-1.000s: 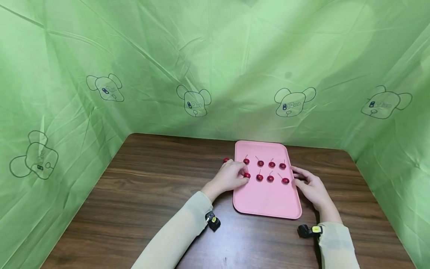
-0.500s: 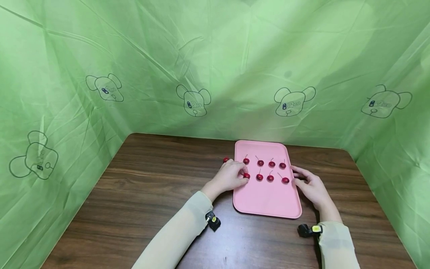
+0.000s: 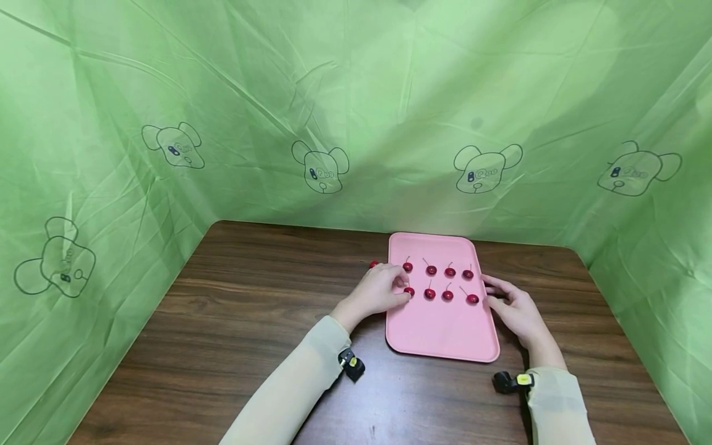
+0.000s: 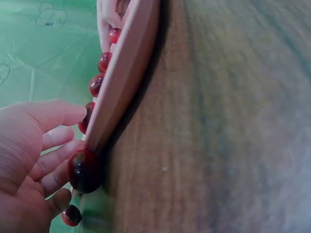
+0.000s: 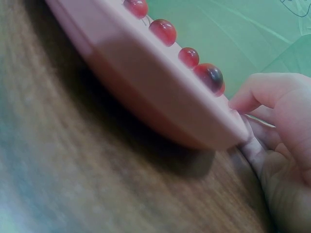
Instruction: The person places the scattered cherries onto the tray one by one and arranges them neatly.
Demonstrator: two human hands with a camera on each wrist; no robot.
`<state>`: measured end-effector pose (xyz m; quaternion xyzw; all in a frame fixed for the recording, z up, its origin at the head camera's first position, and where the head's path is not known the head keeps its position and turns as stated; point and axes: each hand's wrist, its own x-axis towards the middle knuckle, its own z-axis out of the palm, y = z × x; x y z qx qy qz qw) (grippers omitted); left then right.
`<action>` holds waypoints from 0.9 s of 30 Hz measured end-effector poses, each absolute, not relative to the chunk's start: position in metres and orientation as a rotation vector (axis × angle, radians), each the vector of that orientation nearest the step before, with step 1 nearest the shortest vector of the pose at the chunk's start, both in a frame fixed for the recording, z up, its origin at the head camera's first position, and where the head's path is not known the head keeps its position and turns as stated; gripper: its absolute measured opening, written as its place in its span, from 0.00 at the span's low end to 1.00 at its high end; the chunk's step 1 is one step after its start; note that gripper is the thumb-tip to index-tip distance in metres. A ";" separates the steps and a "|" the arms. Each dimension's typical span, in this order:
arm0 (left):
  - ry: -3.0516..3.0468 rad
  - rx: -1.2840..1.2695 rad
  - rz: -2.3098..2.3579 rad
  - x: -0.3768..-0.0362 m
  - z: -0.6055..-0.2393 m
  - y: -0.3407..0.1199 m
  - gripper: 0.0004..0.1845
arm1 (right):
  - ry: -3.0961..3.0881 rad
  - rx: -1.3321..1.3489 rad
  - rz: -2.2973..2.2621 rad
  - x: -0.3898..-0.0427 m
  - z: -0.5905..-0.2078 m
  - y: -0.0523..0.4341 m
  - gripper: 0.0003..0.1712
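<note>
A pink tray (image 3: 442,334) holds two rows of red cherries with stems. My left hand (image 3: 374,290) is over its left rim, fingers parted around the leftmost front-row cherry (image 3: 409,291), which rests on the tray. In the left wrist view, the thumb tip (image 4: 80,114) lies against a cherry at the rim. A larger-looking cherry (image 4: 86,171) sits by the other fingertips outside the rim; I cannot tell if they touch it. My right hand (image 3: 517,312) holds the tray's right rim; the right wrist view shows its fingers (image 5: 243,94) bent at the edge.
Another cherry (image 3: 374,264) lies on the brown wooden table (image 3: 267,296), left of the tray and partly behind my left hand. Green cloth (image 3: 356,93) with bear-head outlines stands around the back and sides. The tray's far edge is near the back cloth.
My left hand has drawn back slightly to the left, and its fingers have parted a little from the front-row cherry, baring its stem. The tray and right hand stay put.
</note>
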<state>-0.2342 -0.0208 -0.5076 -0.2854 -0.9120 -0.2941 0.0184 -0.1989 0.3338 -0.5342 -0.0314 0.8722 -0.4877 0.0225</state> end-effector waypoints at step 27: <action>-2.724 -0.721 -1.390 -0.225 -0.488 -0.098 0.22 | 2.715 -0.116 -1.510 -0.200 -0.538 0.336 0.30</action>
